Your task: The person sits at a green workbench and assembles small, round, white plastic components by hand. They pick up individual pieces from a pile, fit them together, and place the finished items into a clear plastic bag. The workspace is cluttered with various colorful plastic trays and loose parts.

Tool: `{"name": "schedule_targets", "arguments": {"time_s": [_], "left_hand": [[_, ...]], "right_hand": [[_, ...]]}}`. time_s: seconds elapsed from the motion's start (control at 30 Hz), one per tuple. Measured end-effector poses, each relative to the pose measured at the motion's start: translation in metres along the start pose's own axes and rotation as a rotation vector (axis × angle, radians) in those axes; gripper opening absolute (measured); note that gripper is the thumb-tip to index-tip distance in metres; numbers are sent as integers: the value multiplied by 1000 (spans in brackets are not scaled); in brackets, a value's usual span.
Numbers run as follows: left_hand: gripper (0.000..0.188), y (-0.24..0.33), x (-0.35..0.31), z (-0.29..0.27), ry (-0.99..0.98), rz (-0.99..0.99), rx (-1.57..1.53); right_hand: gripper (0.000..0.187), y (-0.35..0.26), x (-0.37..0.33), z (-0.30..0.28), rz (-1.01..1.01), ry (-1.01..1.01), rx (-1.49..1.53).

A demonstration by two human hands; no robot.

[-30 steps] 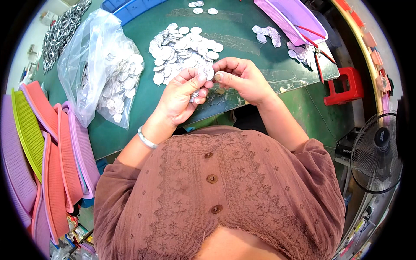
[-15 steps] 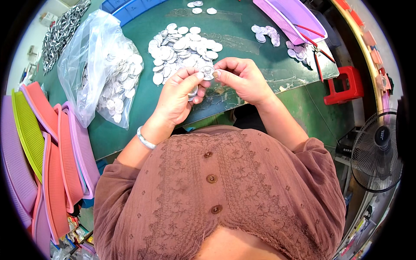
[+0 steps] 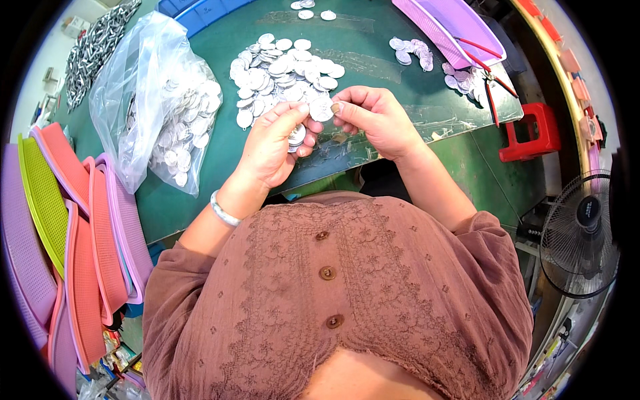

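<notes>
Between my two hands, over the table's near edge, is a round silver metal disc [image 3: 321, 109]. The thumb and fingers of my left hand [image 3: 277, 137] pinch its left side, and more discs [image 3: 297, 135] are tucked in the curled fingers below. My right hand [image 3: 375, 120] is closed at the disc's right edge, thumb against fingertips. Just beyond my hands lies a loose pile of similar silver discs [image 3: 280, 73]. To the left, a clear plastic bag [image 3: 143, 87] holds many more of them.
Small groups of discs [image 3: 412, 53] lie at the back right, near a purple basket [image 3: 447, 30] and red-handled pliers [image 3: 490, 77]. A blue bin [image 3: 207, 15] and a heap of metal parts [image 3: 100, 50] stand at the back left. Stacked baskets [image 3: 87, 247] are left; a red stool [image 3: 530, 133] and fan [image 3: 580, 230] right.
The disc between my hands has turned and shows a paler face now. My right thumb and fingers have shifted slightly at its edge; the piles look unchanged.
</notes>
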State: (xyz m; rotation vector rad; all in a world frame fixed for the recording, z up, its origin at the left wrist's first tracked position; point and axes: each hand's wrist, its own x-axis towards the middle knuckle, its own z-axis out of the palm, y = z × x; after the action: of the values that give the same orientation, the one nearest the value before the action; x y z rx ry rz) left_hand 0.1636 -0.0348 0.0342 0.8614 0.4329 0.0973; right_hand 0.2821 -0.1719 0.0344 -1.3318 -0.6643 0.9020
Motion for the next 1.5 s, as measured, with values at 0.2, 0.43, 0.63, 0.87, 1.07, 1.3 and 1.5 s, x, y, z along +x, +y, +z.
{"name": "schedule_targets", "arguments": {"time_s": [0.2,0.43,0.63,0.87,1.07,1.3,1.5], "left_hand": [[9,0,0,-1,-7,-14,12],[10,0,0,-1,-2,-27,0],[14,-3,2,-7,-42,-7,-50],[24,-4,2,-8,-51,27,-80],[25,-3,1,-9,-58,30,-115],[26,-2,0,-9,-68,22,-133],[28,-4,1,-11,-71,23,-146]], "right_hand": [[17,1,0,-1,-7,4,5],[16,2,-1,1,-36,14,14],[10,9,0,1,-217,73,-192],[10,7,1,6,-633,107,-544],[13,5,1,9,-716,143,-655],[14,4,0,11,-751,158,-712],[15,4,1,13,-829,170,-769]]}}
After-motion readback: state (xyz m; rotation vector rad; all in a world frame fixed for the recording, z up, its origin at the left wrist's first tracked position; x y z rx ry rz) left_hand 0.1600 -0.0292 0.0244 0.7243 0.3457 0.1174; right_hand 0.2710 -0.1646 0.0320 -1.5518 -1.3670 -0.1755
